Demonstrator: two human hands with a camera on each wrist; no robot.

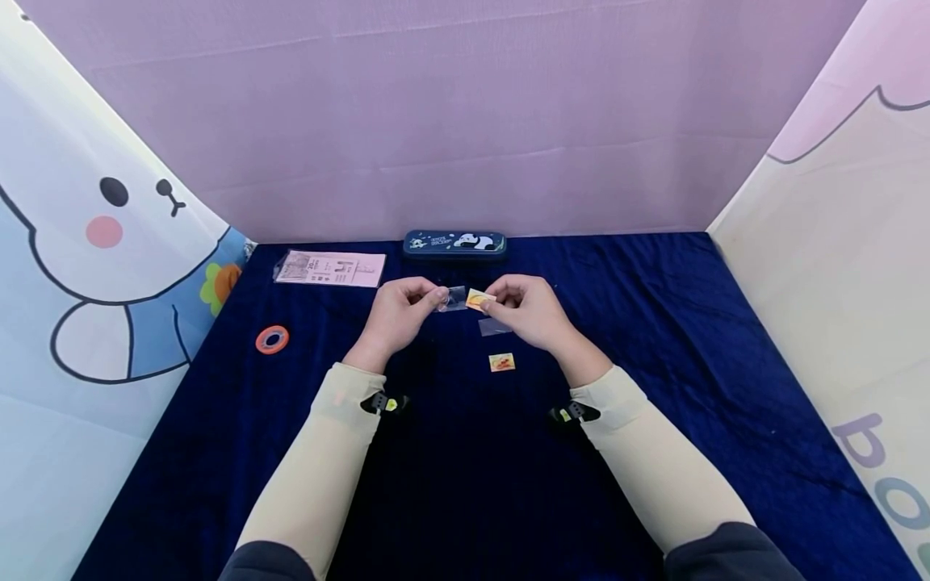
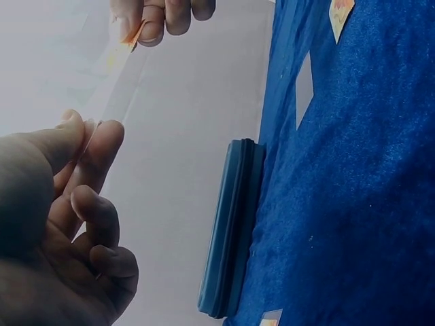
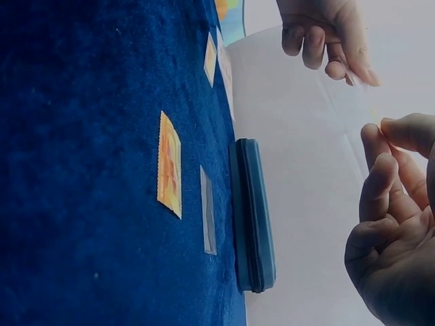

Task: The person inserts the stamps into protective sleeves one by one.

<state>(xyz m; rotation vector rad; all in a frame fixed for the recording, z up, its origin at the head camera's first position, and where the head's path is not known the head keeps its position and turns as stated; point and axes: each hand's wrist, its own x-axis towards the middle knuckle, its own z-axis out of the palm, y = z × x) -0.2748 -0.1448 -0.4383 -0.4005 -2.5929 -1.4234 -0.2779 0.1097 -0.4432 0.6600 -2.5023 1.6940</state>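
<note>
My left hand (image 1: pixel 395 313) pinches a small clear plastic sleeve (image 1: pixel 455 298) between thumb and forefinger. Facing it, my right hand (image 1: pixel 536 313) pinches a small yellow-orange stamp (image 1: pixel 476 299) by its edge, close beside the sleeve's end. Both hands are raised above the blue cloth. In the left wrist view, sleeve and stamp line up and overlap. A second orange stamp (image 3: pixel 170 166) with a toothed edge lies on the cloth, nearer me. Beyond it, below my right hand, lies another clear sleeve (image 1: pixel 494 327). The right wrist view also shows a pale-bordered yellowish piece (image 3: pixel 210 60), hidden in the head view.
A dark blue pencil case (image 1: pixel 455 245) with a panda print stands at the back edge. Pink printed papers (image 1: pixel 330 269) in clear plastic lie back left, and an orange ring-shaped roll (image 1: pixel 272 340) lies nearer on the left. Fabric walls (image 1: pixel 465 121) close in the back and sides.
</note>
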